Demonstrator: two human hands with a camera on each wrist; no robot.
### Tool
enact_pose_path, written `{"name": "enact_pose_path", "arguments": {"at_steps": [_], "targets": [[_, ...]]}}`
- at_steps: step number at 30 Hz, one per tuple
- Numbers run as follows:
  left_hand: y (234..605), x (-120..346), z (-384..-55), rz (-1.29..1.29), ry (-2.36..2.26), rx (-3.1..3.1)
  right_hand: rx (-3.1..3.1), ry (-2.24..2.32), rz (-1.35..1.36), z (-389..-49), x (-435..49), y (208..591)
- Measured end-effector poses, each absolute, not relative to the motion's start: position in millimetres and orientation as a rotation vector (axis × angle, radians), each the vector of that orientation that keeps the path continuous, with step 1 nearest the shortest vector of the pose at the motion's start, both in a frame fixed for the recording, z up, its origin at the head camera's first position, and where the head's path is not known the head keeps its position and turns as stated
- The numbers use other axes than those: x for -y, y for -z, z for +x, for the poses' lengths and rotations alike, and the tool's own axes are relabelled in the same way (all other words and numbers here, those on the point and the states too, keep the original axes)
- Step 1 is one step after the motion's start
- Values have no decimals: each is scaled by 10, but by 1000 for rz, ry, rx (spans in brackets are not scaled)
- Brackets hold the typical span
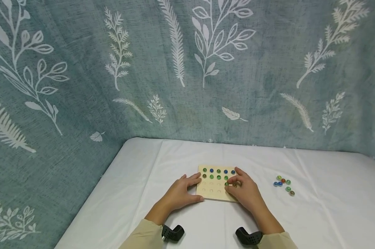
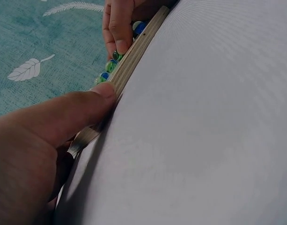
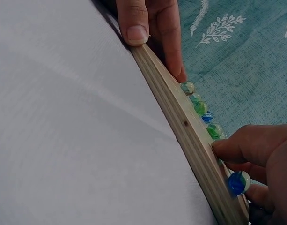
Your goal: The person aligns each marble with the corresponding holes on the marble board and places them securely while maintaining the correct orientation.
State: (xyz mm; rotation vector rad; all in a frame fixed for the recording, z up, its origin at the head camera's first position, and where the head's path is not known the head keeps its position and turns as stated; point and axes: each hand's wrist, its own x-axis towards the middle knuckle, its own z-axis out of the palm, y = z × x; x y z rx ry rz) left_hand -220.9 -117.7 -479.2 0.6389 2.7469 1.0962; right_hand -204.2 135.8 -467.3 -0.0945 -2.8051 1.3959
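Observation:
A pale wooden board (image 1: pixel 211 195) with rows of round hollows lies on the table, glass marbles (image 1: pixel 218 171) filling its two far rows. My left hand (image 1: pixel 179 194) holds the board's left side, its thumb (image 2: pixel 99 93) against the near edge and the fingers at the left edge. Over the board's right part, my right hand (image 1: pixel 246 191) pinches a green marble (image 1: pixel 226 184) at the third row between thumb and forefinger. Partly under that hand is another marble (image 1: pixel 235 185). A blue marble (image 3: pixel 238 183) shows beside the right fingers in the right wrist view.
Several loose marbles (image 1: pixel 283 181) lie in a cluster on the white tablecloth (image 1: pixel 324 193), right of the board. Behind the table hangs a green-blue curtain (image 1: pixel 187 103) with white leaf prints. Each wrist wears a black camera mount (image 1: pixel 174 233).

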Motion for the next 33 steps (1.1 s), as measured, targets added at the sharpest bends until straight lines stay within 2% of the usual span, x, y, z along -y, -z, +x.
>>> {"name": "enact_pose_path", "arguments": {"at_steps": [11,22,28,33], "targets": [[4780,1180,-2270,665,-1136,-2748,2804,-1357,-27,-2141,-1389,4626],[4827,1260,-2193,630,-1151,-2727,2724,-1500,-131,-2104,-1324,4644],[4835,1217,-2183,647,-1127,-2715,2587,-1514,-243,-2083,-1546,4545],[4821,1193,-2215,682,-1103,-2741,2551,-1280,-377,-2093,-2000,4415]]}}
